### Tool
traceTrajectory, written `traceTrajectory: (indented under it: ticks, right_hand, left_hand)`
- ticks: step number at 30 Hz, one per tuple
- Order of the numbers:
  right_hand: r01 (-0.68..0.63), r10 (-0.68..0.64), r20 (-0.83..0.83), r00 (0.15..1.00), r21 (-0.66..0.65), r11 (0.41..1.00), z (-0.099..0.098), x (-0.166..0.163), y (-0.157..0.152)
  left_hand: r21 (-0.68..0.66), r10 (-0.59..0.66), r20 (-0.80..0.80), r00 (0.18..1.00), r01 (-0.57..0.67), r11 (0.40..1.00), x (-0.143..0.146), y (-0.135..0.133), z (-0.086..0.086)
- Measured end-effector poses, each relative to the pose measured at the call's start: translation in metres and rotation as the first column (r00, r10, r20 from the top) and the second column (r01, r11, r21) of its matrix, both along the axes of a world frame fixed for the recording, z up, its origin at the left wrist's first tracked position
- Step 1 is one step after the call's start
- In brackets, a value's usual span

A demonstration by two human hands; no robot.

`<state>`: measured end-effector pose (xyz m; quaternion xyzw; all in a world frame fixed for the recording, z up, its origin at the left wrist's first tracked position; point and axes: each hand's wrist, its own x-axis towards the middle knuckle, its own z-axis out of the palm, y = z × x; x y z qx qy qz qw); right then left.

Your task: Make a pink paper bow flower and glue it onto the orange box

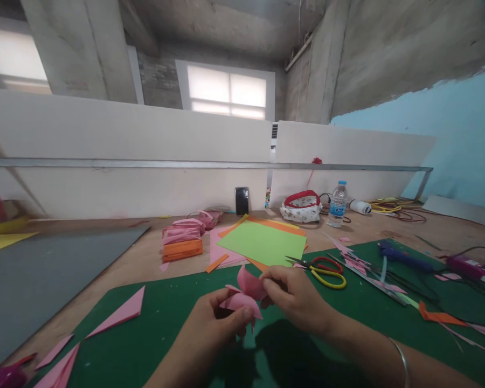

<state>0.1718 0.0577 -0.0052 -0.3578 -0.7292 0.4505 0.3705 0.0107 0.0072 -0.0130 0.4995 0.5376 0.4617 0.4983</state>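
Observation:
Both hands meet over the green cutting mat (153, 328) and hold a small pink paper flower (244, 293) between them. My left hand (214, 323) is closed around its lower petals from below. My right hand (295, 296) pinches an upper petal with thumb and fingers; a thin bangle sits on that wrist. Pink paper offcuts (119, 315) lie on the mat to the left.
Scissors with red and yellow handles (325, 268) lie just beyond my right hand. A green sheet on orange paper (262, 242), stacked pink and orange strips (182, 241), a water bottle (338, 205), a glue gun (404, 258) and a grey board (32, 275) lie around.

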Motion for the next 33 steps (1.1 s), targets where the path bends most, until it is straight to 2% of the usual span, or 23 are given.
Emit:
traceTrajectory:
  ticks: [4, 7, 13, 18, 22, 26, 29, 31, 33]
  right_hand:
    - [-0.031, 0.014, -0.075, 0.997, -0.228, 0.973, 0.0, -0.002, 0.002]
    - [-0.053, 0.011, -0.124, 0.992, -0.342, 0.938, 0.001, -0.002, 0.002]
    - [-0.11, 0.036, -0.185, 0.982, -0.407, 0.907, 0.001, -0.002, -0.001]
    - [-0.153, 0.077, -0.189, 0.979, -0.431, 0.889, 0.0, -0.005, -0.002]
    - [-0.127, 0.063, -0.17, 0.983, -0.394, 0.91, 0.001, -0.004, -0.003]
    - [-0.039, 0.031, -0.05, 0.998, -0.177, 0.983, 0.002, -0.001, -0.005]
    - [-0.027, 0.029, 0.039, 0.999, -0.054, 0.998, 0.0, 0.0, -0.006]
    - [-0.044, 0.046, 0.063, 0.997, -0.033, 0.998, -0.001, -0.001, -0.006]
    - [-0.057, 0.059, 0.071, 0.996, -0.031, 0.998, -0.001, -0.001, -0.006]
  left_hand:
    - [-0.011, -0.078, 0.004, 0.997, 0.078, 0.997, -0.002, 0.001, -0.003]
    - [-0.017, -0.052, 0.07, 0.996, 0.053, 0.998, -0.005, 0.005, -0.009]
    - [-0.037, 0.044, 0.161, 0.986, -0.038, 0.999, -0.008, 0.01, -0.014]
    - [0.002, 0.032, 0.08, 0.996, -0.032, 0.999, -0.007, 0.004, -0.005]
    - [-0.012, 0.039, -0.023, 0.999, -0.04, 0.999, -0.01, 0.002, -0.004]
    - [0.019, -0.005, -0.128, 0.992, 0.008, 1.0, -0.01, 0.003, -0.003]
    - [0.044, -0.051, -0.208, 0.977, 0.062, 0.997, -0.007, 0.002, 0.001]
    - [0.051, -0.058, -0.209, 0.976, 0.07, 0.996, -0.005, 0.001, 0.003]
    - [0.053, -0.038, -0.141, 0.989, 0.046, 0.998, -0.004, -0.001, 0.003]
